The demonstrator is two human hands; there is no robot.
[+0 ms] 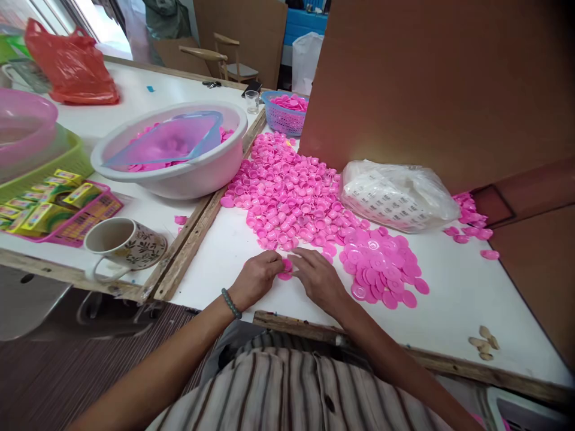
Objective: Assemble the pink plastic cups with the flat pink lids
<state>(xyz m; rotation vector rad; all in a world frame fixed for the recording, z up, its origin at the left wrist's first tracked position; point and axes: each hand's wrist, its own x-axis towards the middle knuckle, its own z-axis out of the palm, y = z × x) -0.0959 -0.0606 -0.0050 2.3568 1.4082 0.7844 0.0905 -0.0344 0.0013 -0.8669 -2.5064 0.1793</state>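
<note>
Shirt [278, 395] at six o'clock, we note left hand [257, 276] pinching a pink piece [286, 268], right hand [320, 276] loosely open beside it, cups [291, 200] at twelve, discs [386, 269] at three, likely for easy reach.

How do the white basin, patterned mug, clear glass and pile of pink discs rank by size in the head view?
Largest to smallest:
White basin
Pile of pink discs
Patterned mug
Clear glass

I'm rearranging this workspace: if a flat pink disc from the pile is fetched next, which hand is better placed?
Probably the right hand: the pile of flat pink discs lies just to its right. The left hand is farther off and would likely have to reach across the right.
</note>
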